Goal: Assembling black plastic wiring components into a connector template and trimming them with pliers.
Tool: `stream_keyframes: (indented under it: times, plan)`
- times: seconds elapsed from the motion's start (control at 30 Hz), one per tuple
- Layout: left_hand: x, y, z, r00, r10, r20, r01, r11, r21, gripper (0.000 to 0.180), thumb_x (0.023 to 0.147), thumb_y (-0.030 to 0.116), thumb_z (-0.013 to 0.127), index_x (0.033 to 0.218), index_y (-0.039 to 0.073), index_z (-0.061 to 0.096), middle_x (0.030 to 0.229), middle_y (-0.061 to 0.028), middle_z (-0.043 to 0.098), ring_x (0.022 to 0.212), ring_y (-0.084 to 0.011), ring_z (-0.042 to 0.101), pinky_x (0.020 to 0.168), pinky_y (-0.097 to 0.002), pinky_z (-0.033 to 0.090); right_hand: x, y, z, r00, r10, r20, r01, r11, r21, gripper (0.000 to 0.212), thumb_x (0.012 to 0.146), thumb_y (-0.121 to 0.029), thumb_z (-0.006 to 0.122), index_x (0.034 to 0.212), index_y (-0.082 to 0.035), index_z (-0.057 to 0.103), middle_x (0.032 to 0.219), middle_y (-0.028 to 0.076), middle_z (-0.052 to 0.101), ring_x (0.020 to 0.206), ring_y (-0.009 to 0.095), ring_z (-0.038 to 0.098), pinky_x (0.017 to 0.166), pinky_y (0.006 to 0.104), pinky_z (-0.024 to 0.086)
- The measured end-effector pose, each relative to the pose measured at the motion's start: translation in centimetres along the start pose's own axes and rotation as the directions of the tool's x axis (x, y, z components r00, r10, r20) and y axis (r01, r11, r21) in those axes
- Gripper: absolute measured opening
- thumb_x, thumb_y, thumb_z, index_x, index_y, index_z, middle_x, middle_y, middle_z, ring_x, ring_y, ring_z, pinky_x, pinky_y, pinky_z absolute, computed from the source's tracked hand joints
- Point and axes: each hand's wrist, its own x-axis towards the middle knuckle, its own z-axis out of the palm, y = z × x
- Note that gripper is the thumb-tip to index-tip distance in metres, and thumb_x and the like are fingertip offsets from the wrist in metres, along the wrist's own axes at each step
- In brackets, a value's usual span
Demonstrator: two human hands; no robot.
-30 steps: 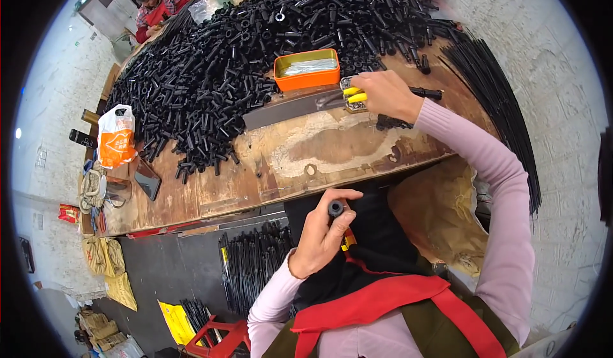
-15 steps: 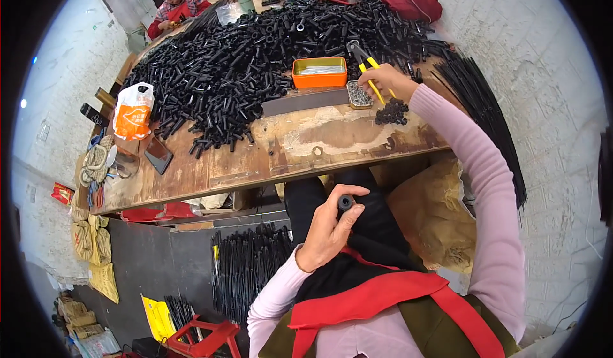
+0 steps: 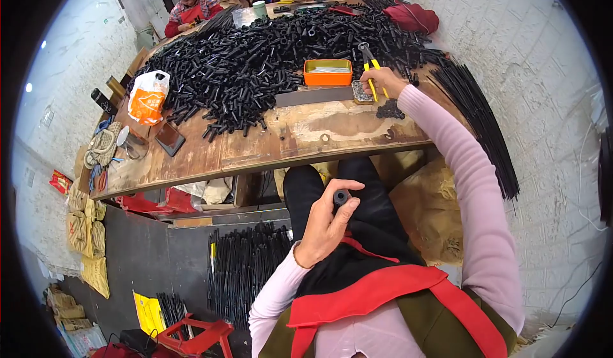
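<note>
My left hand [image 3: 327, 224] is closed round a short black tube [image 3: 341, 197], held over my lap with its round end facing up. My right hand [image 3: 387, 82] grips yellow-handled pincers [image 3: 365, 50] above the table, their dark head pointing away from me. Just under the pincers sits a small square tray [image 3: 363, 96] of little metal bits. Beside that hand, nearer the table's front edge, lies a small heap of black pieces [image 3: 391, 109]. To the left of the pincers stands an orange tin [image 3: 327, 77] holding thin pale rods.
A wide heap of black tubes [image 3: 255, 58] covers much of the wooden table [image 3: 306, 128]. Long black rods [image 3: 476, 115] lie at its right edge. A plastic bag [image 3: 148, 99] and a phone [image 3: 170, 139] are on the left. Two other people work at the far side.
My view has shifted slightly, so the table sits further right in it. Both hands keep their hold on the tube and the pincers, with only small movement.
</note>
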Motion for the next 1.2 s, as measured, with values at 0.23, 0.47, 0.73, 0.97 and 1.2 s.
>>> stream_keyframes:
  times: [0.23,0.47,0.73,0.97,1.2]
  plan:
    - [0.6,-0.3,0.1,1.000,-0.003,0.012,0.003,1.000,-0.017,0.024,0.100,0.016,0.053,0.120,0.003,0.056,0.085,0.0018,0.045,0.073,-0.0066,0.040,0.065,-0.0211,0.035,-2.6,0.4,-0.7,0.987,-0.119,0.108,0.110,0.990,0.087,0.029,0.084,-0.014,0.070,0.104,0.006,0.064,0.098,0.015,0.070,0.085,0.021,0.069,0.082,0.0301,0.057]
    - [2.2,-2.6,0.1,0.987,0.125,-0.101,-0.137,0.982,-0.127,0.040,0.105,0.030,0.043,0.134,0.003,0.048,0.080,-0.0001,0.043,0.072,-0.0088,0.037,0.065,-0.0224,0.033,-13.2,1.9,4.3,0.990,-0.105,0.097,0.072,0.952,0.297,0.022,0.090,-0.021,0.068,0.106,-0.007,0.062,0.096,0.006,0.068,0.089,0.016,0.065,0.084,0.0276,0.052]
    - [4.9,-4.0,-0.4,0.996,0.077,-0.043,-0.085,0.966,-0.244,0.054,0.107,0.037,0.036,0.144,-0.003,0.041,0.077,0.0014,0.043,0.070,-0.0076,0.036,0.065,-0.0207,0.031,-24.2,3.4,7.9,0.901,-0.147,0.408,-0.066,0.883,0.464,0.015,0.095,-0.016,0.063,0.103,-0.005,0.056,0.094,0.004,0.061,0.083,0.015,0.059,0.072,0.0306,0.048]
    - [5.6,-3.1,1.2,0.999,0.034,-0.019,-0.037,0.975,-0.221,0.055,0.107,0.037,0.035,0.144,-0.003,0.040,0.077,0.0020,0.043,0.071,-0.0070,0.036,0.064,-0.0205,0.031,-26.6,3.4,8.7,0.918,-0.272,0.288,0.207,0.949,0.238,0.017,0.096,-0.017,0.061,0.103,-0.001,0.060,0.087,0.003,0.058,0.078,0.012,0.055,0.069,0.0280,0.045]
    - [6.2,-2.5,2.2,1.000,-0.009,0.022,0.012,0.984,-0.179,0.060,0.106,0.044,0.035,0.143,-0.002,0.042,0.078,0.0021,0.047,0.072,-0.0068,0.039,0.064,-0.0206,0.032,-26.8,3.6,8.3,0.910,-0.320,0.263,0.244,0.927,0.285,0.016,0.096,-0.014,0.061,0.103,0.000,0.060,0.085,0.004,0.062,0.075,0.012,0.057,0.070,0.0259,0.046]
